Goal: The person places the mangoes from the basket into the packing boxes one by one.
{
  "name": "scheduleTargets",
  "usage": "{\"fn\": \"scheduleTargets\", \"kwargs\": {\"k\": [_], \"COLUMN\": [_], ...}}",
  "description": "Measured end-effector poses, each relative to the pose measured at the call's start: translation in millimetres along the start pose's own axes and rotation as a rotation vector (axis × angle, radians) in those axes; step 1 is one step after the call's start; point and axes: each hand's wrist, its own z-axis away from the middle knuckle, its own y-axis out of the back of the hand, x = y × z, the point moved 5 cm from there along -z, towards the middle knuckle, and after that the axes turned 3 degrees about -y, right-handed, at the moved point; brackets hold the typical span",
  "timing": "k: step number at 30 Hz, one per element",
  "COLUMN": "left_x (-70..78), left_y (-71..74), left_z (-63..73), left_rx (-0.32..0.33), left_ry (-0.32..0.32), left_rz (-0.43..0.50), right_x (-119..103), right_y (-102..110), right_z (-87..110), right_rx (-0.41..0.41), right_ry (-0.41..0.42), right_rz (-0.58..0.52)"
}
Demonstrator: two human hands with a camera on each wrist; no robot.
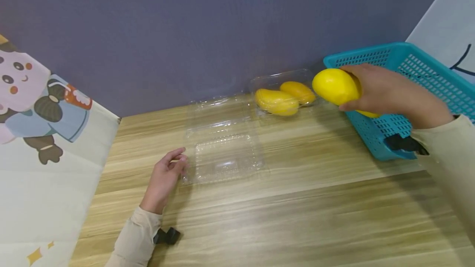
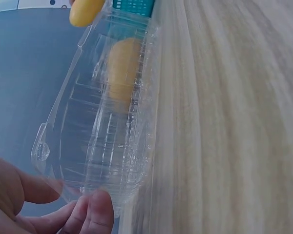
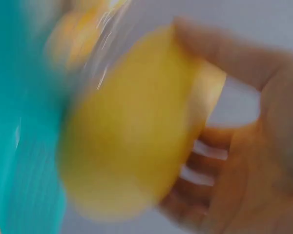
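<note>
In the head view, my right hand point(image 1: 393, 92) grips a yellow mango point(image 1: 335, 85) above the near-left side of a teal basket point(image 1: 365, 135). The right wrist view shows the mango point(image 3: 127, 131) blurred, with thumb and fingers around it. A bit of yellow shows under that hand; I cannot tell whether it is the same fruit. My left hand point(image 1: 168, 176) pinches the left edge of a clear plastic clamshell box point(image 1: 226, 158), which lies opened out on the table. Thumb and fingertips meet at the box's rim point(image 2: 41, 148) in the left wrist view.
A second clear box point(image 1: 272, 78) behind and to the right contains two mangoes point(image 1: 277, 102). A dark wall point(image 1: 222, 32) borders the wooden table point(image 1: 297, 217) at the back. A white panel with cartoon figures point(image 1: 44, 106) stands on the left.
</note>
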Motion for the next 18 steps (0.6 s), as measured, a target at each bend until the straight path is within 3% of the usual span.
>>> {"fn": "scheduleTargets", "kwargs": {"k": [7, 18], "left_x": [-0.8, -9.1], "left_y": [1.5, 0.9], "left_z": [-2.2, -3.1], "left_rx": [0.011, -0.02], "left_ry": [0.016, 0.084], "left_rz": [0.073, 0.232], "right_x": [-27.1, -69.1], "right_y": [-3.7, -30.5], "right_z": [9.9, 18.8], "right_rx": [0.038, 0.068], "right_ry": [0.05, 0.136], "right_rz": [-0.014, -0.131]}}
